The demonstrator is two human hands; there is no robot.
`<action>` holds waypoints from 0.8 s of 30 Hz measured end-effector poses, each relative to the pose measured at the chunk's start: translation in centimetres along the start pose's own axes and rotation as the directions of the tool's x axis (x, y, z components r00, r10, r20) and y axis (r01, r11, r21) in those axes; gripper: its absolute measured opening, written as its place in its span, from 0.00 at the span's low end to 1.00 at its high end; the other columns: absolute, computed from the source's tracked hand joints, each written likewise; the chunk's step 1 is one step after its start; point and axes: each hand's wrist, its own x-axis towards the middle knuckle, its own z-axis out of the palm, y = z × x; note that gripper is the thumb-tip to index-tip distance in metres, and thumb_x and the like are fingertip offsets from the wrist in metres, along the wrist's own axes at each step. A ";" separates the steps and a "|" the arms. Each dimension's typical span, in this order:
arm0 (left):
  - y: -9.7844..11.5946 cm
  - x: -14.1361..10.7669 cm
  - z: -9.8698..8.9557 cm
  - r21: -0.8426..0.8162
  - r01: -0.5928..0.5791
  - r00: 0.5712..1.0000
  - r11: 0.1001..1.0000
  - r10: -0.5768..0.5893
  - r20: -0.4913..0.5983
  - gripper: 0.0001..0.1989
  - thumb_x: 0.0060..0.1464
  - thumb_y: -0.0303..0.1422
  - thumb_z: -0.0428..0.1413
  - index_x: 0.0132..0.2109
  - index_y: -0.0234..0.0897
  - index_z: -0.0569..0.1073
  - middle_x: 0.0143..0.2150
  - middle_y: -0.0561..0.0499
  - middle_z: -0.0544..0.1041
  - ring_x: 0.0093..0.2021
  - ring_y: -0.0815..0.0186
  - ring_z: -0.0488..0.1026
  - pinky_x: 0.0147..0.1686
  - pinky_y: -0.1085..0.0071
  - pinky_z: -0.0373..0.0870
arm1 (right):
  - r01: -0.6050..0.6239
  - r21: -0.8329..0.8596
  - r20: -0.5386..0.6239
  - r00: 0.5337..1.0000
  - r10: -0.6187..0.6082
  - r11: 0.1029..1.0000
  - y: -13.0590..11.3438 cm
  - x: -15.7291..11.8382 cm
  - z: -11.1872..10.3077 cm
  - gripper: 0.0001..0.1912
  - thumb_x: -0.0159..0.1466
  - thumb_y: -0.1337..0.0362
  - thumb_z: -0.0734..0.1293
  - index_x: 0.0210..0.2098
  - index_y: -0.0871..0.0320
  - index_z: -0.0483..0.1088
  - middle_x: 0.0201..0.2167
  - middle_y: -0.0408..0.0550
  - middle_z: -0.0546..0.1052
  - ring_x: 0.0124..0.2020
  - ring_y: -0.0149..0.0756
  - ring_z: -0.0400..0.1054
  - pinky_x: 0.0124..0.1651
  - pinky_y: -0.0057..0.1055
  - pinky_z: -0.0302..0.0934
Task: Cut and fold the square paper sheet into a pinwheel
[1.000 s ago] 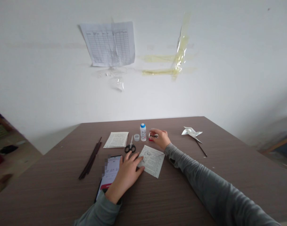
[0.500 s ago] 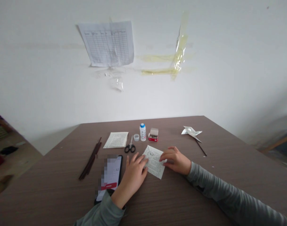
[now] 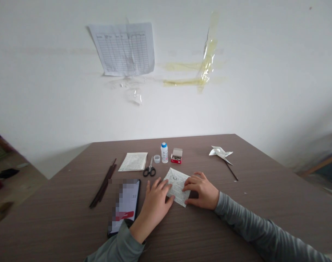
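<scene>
A square of printed paper [image 3: 178,190] lies flat on the table, turned cornerwise, with one corner folded inward at its upper left. My left hand [image 3: 155,203] rests at its left side with fingers spread, fingertips and thumb touching the paper. From the right, my right hand [image 3: 201,191] curls its fingers over the paper's edge, the thumb lower down near the bottom corner. Just beyond the paper are black-handled scissors [image 3: 149,171] and an open red box [image 3: 176,158] of small metal pieces.
A white bottle with blue cap [image 3: 164,154] stands beside a small clear cup [image 3: 156,159]. Folded printed paper [image 3: 133,162] lies left of them. Dark sticks [image 3: 102,186] and a phone [image 3: 127,203] are at left. A paper pinwheel [image 3: 221,154] lies at right, near the wall.
My right hand has shifted slightly left over the paper, its thumb now lower, near the bottom corner. My left thumb reaches a little further onto the paper. The view has moved slightly.
</scene>
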 end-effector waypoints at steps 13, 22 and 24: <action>-0.7 0.2 1.3 0.024 -0.029 0.995 0.999 0.031 -0.091 0.23 0.75 0.32 0.69 0.71 0.52 0.92 0.80 0.44 0.89 0.86 0.28 0.77 0.89 0.16 0.68 | 0.197 -0.204 0.019 0.980 -0.197 0.959 1.3 -0.3 0.3 0.19 0.65 0.54 0.92 0.54 0.39 0.94 0.52 0.43 0.95 0.52 0.56 0.91 0.79 0.63 0.76; 0.1 -0.1 0.8 0.035 -0.008 0.996 0.999 0.011 -0.089 0.22 0.76 0.31 0.68 0.71 0.49 0.92 0.81 0.42 0.89 0.87 0.31 0.77 0.89 0.20 0.66 | 0.205 -0.209 0.006 0.978 -0.209 0.956 1.4 -0.3 0.4 0.18 0.69 0.65 0.86 0.57 0.44 0.94 0.51 0.50 0.96 0.53 0.56 0.92 0.81 0.63 0.76; 0.2 -0.1 0.6 0.041 -0.001 0.996 0.999 0.004 -0.085 0.22 0.76 0.30 0.68 0.72 0.49 0.92 0.81 0.42 0.89 0.87 0.32 0.77 0.90 0.21 0.66 | 0.199 -0.200 0.005 0.979 -0.202 0.959 1.5 -0.3 0.5 0.19 0.69 0.69 0.83 0.57 0.45 0.94 0.51 0.51 0.97 0.54 0.56 0.92 0.81 0.64 0.75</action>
